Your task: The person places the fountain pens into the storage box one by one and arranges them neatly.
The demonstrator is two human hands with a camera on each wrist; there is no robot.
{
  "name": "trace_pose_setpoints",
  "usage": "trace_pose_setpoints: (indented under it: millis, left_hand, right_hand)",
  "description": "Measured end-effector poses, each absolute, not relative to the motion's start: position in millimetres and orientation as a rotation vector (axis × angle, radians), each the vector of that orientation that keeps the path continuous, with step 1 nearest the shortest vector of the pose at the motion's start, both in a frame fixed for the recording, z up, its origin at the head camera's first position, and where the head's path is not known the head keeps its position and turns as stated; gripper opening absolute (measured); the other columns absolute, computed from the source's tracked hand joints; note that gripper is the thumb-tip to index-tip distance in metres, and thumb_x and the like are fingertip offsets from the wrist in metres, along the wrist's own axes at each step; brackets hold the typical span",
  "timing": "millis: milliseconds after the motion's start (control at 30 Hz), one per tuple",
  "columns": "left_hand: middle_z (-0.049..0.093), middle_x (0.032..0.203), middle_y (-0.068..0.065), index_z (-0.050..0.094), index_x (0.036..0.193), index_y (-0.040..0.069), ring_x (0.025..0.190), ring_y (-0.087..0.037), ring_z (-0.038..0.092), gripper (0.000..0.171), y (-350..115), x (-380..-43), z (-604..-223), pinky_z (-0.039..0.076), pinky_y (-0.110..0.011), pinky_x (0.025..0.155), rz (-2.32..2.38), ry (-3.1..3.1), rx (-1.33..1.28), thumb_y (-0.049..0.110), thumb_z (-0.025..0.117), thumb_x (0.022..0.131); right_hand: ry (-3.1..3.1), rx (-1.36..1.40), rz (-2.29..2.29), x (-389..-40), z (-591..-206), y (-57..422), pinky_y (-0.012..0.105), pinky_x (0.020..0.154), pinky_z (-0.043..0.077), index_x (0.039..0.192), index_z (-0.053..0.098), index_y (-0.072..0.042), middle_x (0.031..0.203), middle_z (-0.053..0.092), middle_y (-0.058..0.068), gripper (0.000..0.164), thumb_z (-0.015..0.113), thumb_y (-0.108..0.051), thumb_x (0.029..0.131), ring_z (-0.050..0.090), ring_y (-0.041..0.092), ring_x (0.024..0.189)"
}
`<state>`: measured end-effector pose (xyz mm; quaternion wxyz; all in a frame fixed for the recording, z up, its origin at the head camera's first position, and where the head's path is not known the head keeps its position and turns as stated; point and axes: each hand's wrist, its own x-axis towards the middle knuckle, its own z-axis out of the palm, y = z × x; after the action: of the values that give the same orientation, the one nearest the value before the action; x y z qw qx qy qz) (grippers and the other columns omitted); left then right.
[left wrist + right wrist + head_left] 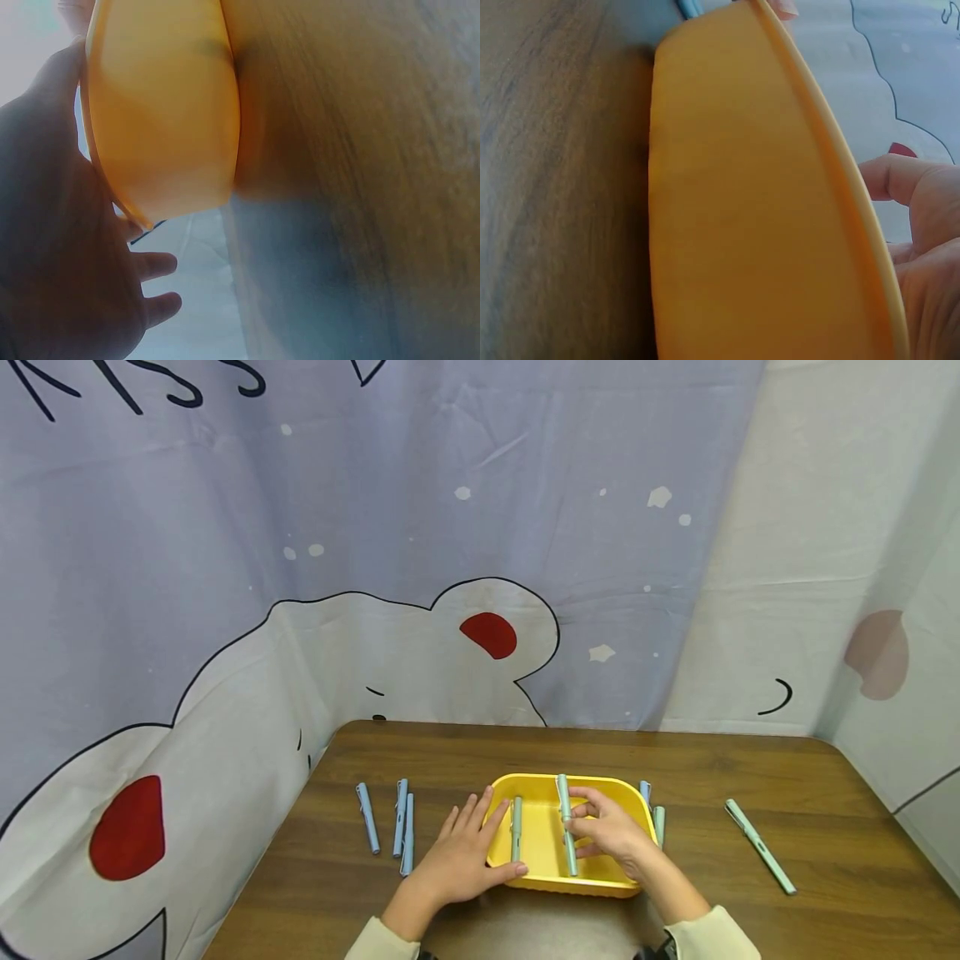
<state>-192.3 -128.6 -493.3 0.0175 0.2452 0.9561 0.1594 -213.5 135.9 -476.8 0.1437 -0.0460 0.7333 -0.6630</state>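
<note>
A yellow plastic basket (542, 853) stands near the front of the table. My left hand (467, 853) lies spread over its left rim, thumb across the front corner; the left wrist view shows that hand (60, 232) beside the basket's wall (165, 112). With thumb and fingers, my right hand (611, 833) pinches a light green pen (565, 814) over the basket's inside. Whether the pen's lower end touches the basket floor, I cannot tell. Another green pen (517, 827) is in the basket at the left. In the right wrist view, the basket's wall (727, 187) hides the pinched pen.
Three blue pens (367, 818) lie on the wooden table (720, 768) left of the basket. Close to its right side are a blue pen (645, 791) and a green pen (659, 824), partly hidden. Another green pen (761, 847) lies farther right. A printed curtain (420, 510) hangs behind.
</note>
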Motion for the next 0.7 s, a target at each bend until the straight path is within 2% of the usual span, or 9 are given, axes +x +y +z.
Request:
trace_pose_setpoints:
  millis: [700]
  left_hand:
    - [0.007, 0.171, -0.012, 0.024, 0.163, 0.018, 0.153, -0.041, 0.017, 0.091, -127, -191, -489, 0.018, -0.062, 0.121, 0.486, 2.959, 0.751, 0.071, 0.051, 0.094]
  right_hand:
    - [2.123, -0.035, -1.852, -218, -486, 110, 0.044, 0.067, 0.061, 0.143, 0.043, 0.007, 0.104, 0.059, 0.019, 0.057, 0.064, 0.002, 0.090, 0.064, 0.025, 0.081]
